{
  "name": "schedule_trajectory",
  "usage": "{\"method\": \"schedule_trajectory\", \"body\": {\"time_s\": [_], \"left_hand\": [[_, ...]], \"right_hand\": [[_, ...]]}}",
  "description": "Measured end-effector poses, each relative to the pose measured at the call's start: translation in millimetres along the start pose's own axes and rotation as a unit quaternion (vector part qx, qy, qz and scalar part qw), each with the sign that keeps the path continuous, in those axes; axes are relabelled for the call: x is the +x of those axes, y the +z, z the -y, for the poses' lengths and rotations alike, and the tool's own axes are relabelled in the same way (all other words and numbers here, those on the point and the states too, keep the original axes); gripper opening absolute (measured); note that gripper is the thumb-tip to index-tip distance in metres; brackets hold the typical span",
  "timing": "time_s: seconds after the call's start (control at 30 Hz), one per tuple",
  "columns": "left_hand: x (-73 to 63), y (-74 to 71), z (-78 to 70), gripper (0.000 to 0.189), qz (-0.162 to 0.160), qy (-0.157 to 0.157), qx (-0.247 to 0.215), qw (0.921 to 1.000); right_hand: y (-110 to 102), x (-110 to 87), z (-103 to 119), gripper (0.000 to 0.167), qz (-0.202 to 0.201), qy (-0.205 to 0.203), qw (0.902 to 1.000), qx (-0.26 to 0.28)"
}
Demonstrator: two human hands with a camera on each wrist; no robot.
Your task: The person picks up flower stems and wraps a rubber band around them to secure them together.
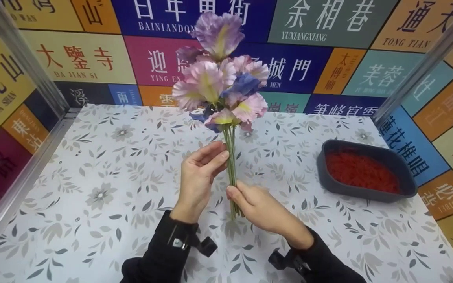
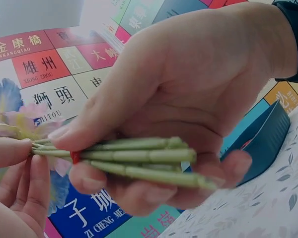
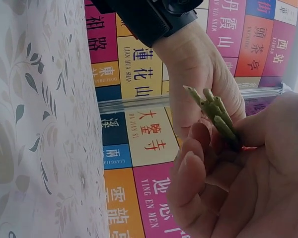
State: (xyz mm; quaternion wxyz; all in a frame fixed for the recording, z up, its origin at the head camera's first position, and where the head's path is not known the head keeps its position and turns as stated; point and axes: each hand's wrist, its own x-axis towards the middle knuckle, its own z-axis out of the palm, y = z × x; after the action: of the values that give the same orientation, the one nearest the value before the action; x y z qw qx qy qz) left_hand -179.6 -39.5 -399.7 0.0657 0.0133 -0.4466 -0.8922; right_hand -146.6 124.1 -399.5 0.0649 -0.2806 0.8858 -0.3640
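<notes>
A bunch of artificial irises (image 1: 207,82), pink, purple and blue, stands upright in both hands in the head view. My left hand (image 1: 199,177) pinches the green stems (image 1: 231,157) just below the blooms, between thumb and fingertips. Lower down, my right hand (image 1: 266,206) grips the same stems, and their cut ends stick out beneath it. A red tie (image 2: 75,156) circles the stems at the right thumb and forefinger in the left wrist view. In the right wrist view the stem ends (image 3: 216,111) poke up past the right hand's fingers.
To the right on the table stands a dark grey tub (image 1: 368,192) holding red shreds (image 1: 362,169). The table (image 1: 104,220) has a white leaf-patterned cover. Panels with printed place names (image 1: 89,59) wall it in, with metal posts at the corners.
</notes>
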Motion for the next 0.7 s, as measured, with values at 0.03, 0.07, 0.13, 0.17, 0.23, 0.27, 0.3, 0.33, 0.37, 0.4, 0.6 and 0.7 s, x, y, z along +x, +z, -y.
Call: {"method": "schedule_trajectory", "body": {"time_s": [0.03,0.07,0.13,0.17,0.23,0.27,0.3,0.33,0.37,0.4,0.6,0.7], "left_hand": [[0.8,-0.3,0.5,0.031,-0.001,-0.009,0.004,0.9999],[1.4,-0.6,0.8,0.033,-0.001,-0.018,0.007,0.9998],[3.1,-1.4,2.0,0.038,0.003,-0.032,0.015,0.9994],[3.8,-1.8,2.6,0.039,0.006,-0.039,0.019,0.9991],[5.3,-2.5,3.9,0.04,0.012,-0.049,0.025,0.9984],[6.1,-2.9,4.9,0.04,0.014,-0.053,0.027,0.9981],[7.0,-3.5,6.0,0.04,0.014,-0.058,0.028,0.9978],[7.8,-4.2,7.2,0.04,0.015,-0.062,0.029,0.9975],[8.8,-5.0,8.7,0.041,0.016,-0.066,0.03,0.9972],[9.8,-6.3,10.4,0.041,0.016,-0.069,0.032,0.997],[17.3,-16.2,26.9,0.041,0.003,-0.088,0.033,0.9955],[21.6,-21.8,38.0,0.042,-0.006,-0.098,0.035,0.9945]], "right_hand": [[0,0.2,-1,0.031,0.004,0.001,1.0,-0.003],[0,0.5,-1,0.031,0.009,0.002,1.0,-0.004],[1,1.3,-2,0.032,0.017,0.004,0.9998,-0.004],[1,1.8,-3,0.032,0.02,0.005,0.9998,-0.005],[1,2.8,-3,0.034,0.025,0.008,0.9997,-0.005],[1,3.4,-4,0.034,0.027,0.009,0.9996,-0.006],[1,3.9,-5,0.035,0.028,0.012,0.9995,-0.008],[1,4.5,-5,0.036,0.028,0.013,0.9994,-0.012],[1,5.0,-6,0.037,0.029,0.015,0.9993,-0.015],[2,5.7,-8,0.037,0.031,0.016,0.9992,-0.019],[8,11.5,-21,0.037,0.047,0.027,0.9981,-0.028],[13,15.3,-30,0.036,0.06,0.043,0.9969,-0.028]]}}
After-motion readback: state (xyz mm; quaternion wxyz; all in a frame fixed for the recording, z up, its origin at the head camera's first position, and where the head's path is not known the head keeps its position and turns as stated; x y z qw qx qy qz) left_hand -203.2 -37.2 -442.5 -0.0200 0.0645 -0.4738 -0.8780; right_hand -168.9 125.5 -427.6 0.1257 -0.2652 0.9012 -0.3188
